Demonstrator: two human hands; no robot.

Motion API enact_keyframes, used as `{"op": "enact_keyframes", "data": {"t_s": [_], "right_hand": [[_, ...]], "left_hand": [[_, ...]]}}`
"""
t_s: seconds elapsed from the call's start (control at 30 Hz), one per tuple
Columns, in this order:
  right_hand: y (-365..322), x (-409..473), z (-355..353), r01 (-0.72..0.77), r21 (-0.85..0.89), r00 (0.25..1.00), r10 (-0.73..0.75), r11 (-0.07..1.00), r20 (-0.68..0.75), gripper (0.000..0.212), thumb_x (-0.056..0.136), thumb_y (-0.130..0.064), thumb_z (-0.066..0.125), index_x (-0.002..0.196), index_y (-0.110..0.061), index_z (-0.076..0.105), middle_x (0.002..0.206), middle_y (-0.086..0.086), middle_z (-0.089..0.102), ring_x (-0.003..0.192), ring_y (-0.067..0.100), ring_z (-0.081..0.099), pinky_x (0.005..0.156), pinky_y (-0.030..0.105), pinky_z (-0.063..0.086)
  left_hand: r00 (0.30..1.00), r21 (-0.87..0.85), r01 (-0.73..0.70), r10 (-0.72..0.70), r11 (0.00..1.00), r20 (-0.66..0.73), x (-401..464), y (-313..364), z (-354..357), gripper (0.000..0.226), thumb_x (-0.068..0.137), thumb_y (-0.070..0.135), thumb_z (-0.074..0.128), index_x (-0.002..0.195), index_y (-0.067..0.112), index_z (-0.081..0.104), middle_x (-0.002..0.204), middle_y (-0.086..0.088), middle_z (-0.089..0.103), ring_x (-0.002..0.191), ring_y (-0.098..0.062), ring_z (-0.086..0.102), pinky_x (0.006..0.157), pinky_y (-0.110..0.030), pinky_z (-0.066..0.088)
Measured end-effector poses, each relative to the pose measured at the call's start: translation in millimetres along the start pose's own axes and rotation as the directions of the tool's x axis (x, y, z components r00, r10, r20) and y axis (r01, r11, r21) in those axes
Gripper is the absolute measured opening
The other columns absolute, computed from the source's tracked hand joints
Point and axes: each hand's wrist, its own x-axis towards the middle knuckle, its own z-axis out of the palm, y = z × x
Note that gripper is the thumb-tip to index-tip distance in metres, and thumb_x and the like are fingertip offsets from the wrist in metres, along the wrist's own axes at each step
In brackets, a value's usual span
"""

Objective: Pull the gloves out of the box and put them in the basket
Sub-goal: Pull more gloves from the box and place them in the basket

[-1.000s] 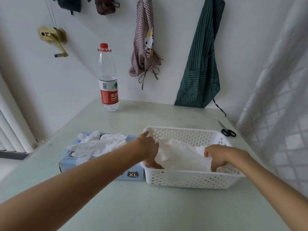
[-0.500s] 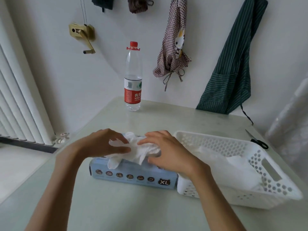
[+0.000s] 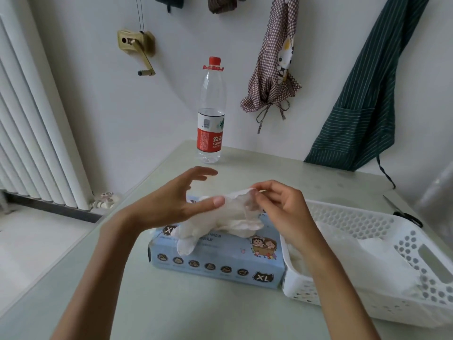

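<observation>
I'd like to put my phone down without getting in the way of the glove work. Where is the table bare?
Bare table runs in front of the box, and behind it between the bottle and the green apron. The right side is crowded: the basket touches the box, scissors lie behind it, and both hands work above the box.

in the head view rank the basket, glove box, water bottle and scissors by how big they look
1. White basket, though it is nearest the camera and cut off at the right edge.
2. Blue glove box.
3. Water bottle, farther back, so it may be understated.
4. Scissors, partly hidden behind the basket.
</observation>
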Motion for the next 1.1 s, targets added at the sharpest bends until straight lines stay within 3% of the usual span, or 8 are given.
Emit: {"op": "enact_keyframes", "data": {"t_s": [0.1, 0.23, 0.33, 0.43, 0.6, 0.77, 0.97, 1.1], "right_hand": [[-5, 0, -3, -0.007, 0.118, 0.999, 0.013, 0.993, -0.046, 0.008, 0.092, -0.019, 0.06, 0.093, -0.017, 0.068, 0.081, -0.003, 0.074, 0.077, 0.007, 0.07, 0.066, 0.012, 0.05], [-7, 3, -13, -0.073, 0.254, 0.989, 0.103, 0.965, -0.106, 0.013, 0.092, -0.022, 0.059, 0.096, -0.015, 0.068, 0.085, -0.001, 0.073, 0.08, 0.009, 0.067, 0.073, 0.019, 0.052], [-5, 5, -20, -0.098, 0.185, 0.995, 0.099, 0.978, 0.005, 0.029, 0.092, -0.045, 0.054, 0.107, -0.025, 0.067, 0.099, -0.005, 0.073, 0.098, 0.014, 0.067, 0.088, 0.029, 0.049], [-8, 1, -16, -0.058, 0.044, 0.992, 0.053, 0.997, 0.116, 0.051, 0.072, -0.063, 0.067, 0.116, -0.038, 0.058, 0.106, -0.013, 0.07, 0.1, 0.002, 0.065, 0.085, 0.02, 0.05], [-14, -3, -16, 0.003, 0.145, 0.999, 0.002, 0.989, -0.037, 0.022, 0.081, -0.03, 0.069, 0.091, -0.01, 0.072, 0.082, 0.001, 0.07, 0.074, 0.006, 0.063, 0.066, 0.01, 0.045], [-23, -3, -28, 0.101, 0.128, 0.96, -0.063, 0.987, -0.274, 0.001, 0.084, -0.026, 0.068, 0.084, -0.026, 0.069, 0.097, -0.01, 0.069, 0.086, -0.01, 0.061, 0.077, 0.005, 0.044], [-62, 1, -50, 0.294, 0.067, 0.882, -0.244, 0.953, -0.403, 0.028, 0.09, -0.026, 0.064, 0.083, 0.0, 0.061, 0.075, 0.006, 0.053, 0.072, 0.014, 0.047, 0.069, 0.028, 0.04], [-89, 5, -83, 0.322, -0.143, 0.847, -0.353, 0.936, -0.398, 0.047, 0.091, -0.03, 0.061, 0.081, 0.015, 0.053, 0.061, 0.007, 0.037, 0.059, 0.014, 0.034, 0.057, 0.026, 0.028]], "left_hand": [[1.0, 0.036, 0.005, -0.006, 0.999, 0.017, -2, 14, 7, 0.071, 0.062, 0.067, 0.069, 0.122, 0.042, 0.042, 0.124, 0.031, 0.043, 0.115, 0.01, 0.041, 0.101, -0.018, 0.034], [0.984, -0.146, -0.132, 0.112, 0.98, -0.136, 3, 26, 13, 0.02, 0.083, 0.034, 0.064, 0.087, 0.016, 0.068, 0.08, 0.015, 0.07, 0.07, -0.001, 0.061, 0.064, -0.014, 0.045], [0.974, -0.236, -0.147, 0.099, 0.961, -0.202, 4, 28, 11, 0.026, 0.087, 0.029, 0.06, 0.084, 0.007, 0.073, 0.076, 0.0, 0.073, 0.065, -0.017, 0.067, 0.058, -0.019, 0.05], [0.976, -0.234, -0.15, 0.105, 0.961, -0.191, 6, 31, 14, 0.027, 0.086, 0.028, 0.063, 0.08, 0.005, 0.074, 0.065, 0.0, 0.071, 0.05, -0.006, 0.056, 0.049, -0.013, 0.039], [0.987, -0.252, -0.146, 0.122, 0.957, -0.105, 5, 32, 16, 0.018, 0.081, 0.022, 0.069, 0.091, 0.008, 0.074, 0.083, -0.001, 0.075, 0.076, -0.012, 0.07, 0.068, -0.018, 0.055], [0.979, -0.253, -0.161, 0.122, 0.954, -0.164, -1, 30, 1, 0.022, 0.086, 0.029, 0.057, 0.094, 0.016, 0.073, 0.083, 0.006, 0.074, 0.075, -0.01, 0.069, 0.071, -0.02, 0.054], [0.971, -0.224, -0.206, 0.17, 0.953, -0.169, 9, 59, -17, 0.028, 0.094, 0.024, 0.048, 0.107, 0.01, 0.069, 0.099, -0.002, 0.073, 0.09, -0.004, 0.068, 0.076, -0.013, 0.051], [0.956, -0.192, -0.229, 0.183, 0.954, -0.227, 23, 86, -19, 0.028, 0.094, 0.026, 0.051, 0.103, 0.009, 0.071, 0.095, -0.003, 0.074, 0.087, -0.006, 0.068, 0.081, -0.02, 0.053]]}}
